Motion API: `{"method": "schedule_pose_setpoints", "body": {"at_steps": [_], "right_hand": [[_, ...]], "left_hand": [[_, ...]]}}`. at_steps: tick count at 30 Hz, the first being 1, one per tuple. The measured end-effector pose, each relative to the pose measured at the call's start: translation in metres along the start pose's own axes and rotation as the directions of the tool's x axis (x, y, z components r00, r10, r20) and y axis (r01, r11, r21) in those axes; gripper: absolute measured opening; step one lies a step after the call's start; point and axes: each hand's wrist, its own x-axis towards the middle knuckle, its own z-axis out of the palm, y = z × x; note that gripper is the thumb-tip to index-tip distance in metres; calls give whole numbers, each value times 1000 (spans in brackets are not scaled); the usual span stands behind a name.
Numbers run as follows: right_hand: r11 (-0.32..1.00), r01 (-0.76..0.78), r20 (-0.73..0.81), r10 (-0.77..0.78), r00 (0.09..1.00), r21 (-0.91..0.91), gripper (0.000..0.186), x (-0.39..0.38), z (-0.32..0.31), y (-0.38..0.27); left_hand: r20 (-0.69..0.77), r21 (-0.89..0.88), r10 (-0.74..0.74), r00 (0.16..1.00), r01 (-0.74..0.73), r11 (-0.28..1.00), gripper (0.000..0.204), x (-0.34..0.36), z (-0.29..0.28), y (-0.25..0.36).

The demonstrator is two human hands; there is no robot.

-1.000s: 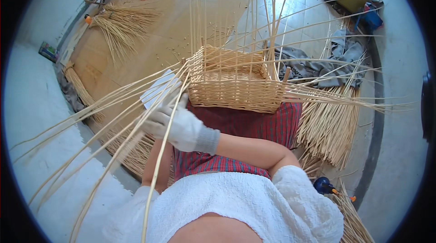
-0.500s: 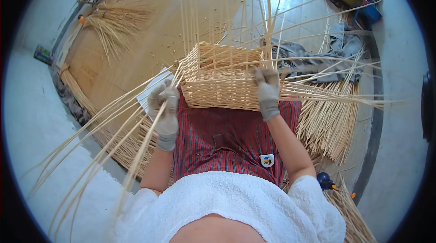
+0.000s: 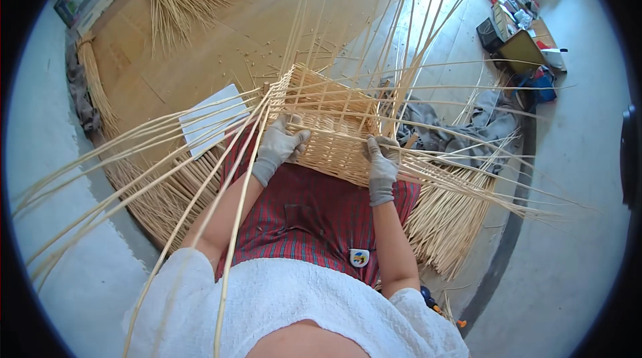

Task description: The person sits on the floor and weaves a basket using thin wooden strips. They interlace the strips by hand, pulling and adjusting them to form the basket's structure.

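A half-woven wicker basket [image 3: 328,147] rests at the edge of my lap, its near wall facing me. Long pale willow rods fan out from its rim to the left, to the right and upward. My left hand [image 3: 282,146], in a grey glove, grips the near wall at its left end, thumb over the weave and below the spread of rods. At the near right corner my right hand [image 3: 382,159], gloved alike, is closed on the basket, with its thumb up near the rim. Both hands' other fingers are partly hidden.
Bundles of rods lie at the right [image 3: 445,224], lower left [image 3: 154,191] and far left [image 3: 180,0]. A white sheet [image 3: 212,117] sits left of the basket. Grey cloth [image 3: 461,130] is heaped to the right, near boxes and tools [image 3: 525,50]. A red striped apron [image 3: 294,217] covers my lap.
My left hand has let go of the rods and moved right onto the basket's near wall. The basket has tilted, its right end now lower. My right hand stays at the right corner.
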Motion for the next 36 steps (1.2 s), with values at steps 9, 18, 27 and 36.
{"method": "schedule_pose_setpoints", "body": {"at_steps": [9, 18, 27, 36], "right_hand": [[789, 539, 211, -496, 842, -296, 15, -55, 12, -20], [966, -207, 341, 248, 907, -152, 23, -52, 39, 3], [623, 767, 684, -493, 538, -154, 27, 67, 246, -123], [-118, 991, 801, -598, -25, -58, 14, 5, 287, -127]], "left_hand": [[-92, -239, 133, 987, -152, 959, 43, 15, 10, -39], [79, -414, 143, 987, -98, 905, 28, 25, -5, -47], [-58, -407, 145, 988, -156, 900, 23, 29, 1, -48], [-54, -316, 235, 971, -239, 918, 20, 23, 1, -33]]}}
